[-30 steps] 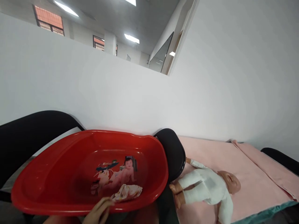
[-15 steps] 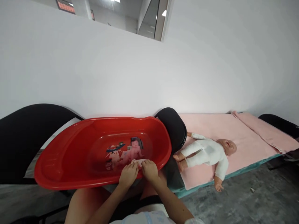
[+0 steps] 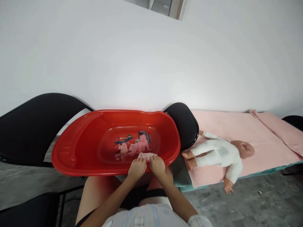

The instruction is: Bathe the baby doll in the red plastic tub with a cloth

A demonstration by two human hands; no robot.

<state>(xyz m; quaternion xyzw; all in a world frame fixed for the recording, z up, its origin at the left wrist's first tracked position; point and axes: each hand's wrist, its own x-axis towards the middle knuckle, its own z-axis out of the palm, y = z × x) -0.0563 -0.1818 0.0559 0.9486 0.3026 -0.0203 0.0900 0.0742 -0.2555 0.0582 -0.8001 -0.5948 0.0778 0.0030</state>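
Note:
A red plastic baby tub (image 3: 78, 148) with a printed picture on its floor sits right in front of me. Inside it, at the near wall, lies a small patterned cloth (image 3: 146, 155). My left hand (image 3: 137, 167) and my right hand (image 3: 157, 165) reach over the near rim side by side, fingers curled down onto the cloth. To the right a baby doll (image 3: 220, 153) in a white suit lies on its back on a pink towel (image 3: 239, 126), head to the right.
Black chairs (image 3: 30, 126) stand at the left and behind the tub (image 3: 184, 123), another at the far right (image 3: 293, 121). A white wall runs close behind everything. The floor (image 3: 248, 205) is grey. The pink towel lies over a teal mat edge (image 3: 267, 171).
The camera has tilted down and shifted. Both hands have come over the tub's rim onto the cloth; a second ago only one hand showed at the bottom edge.

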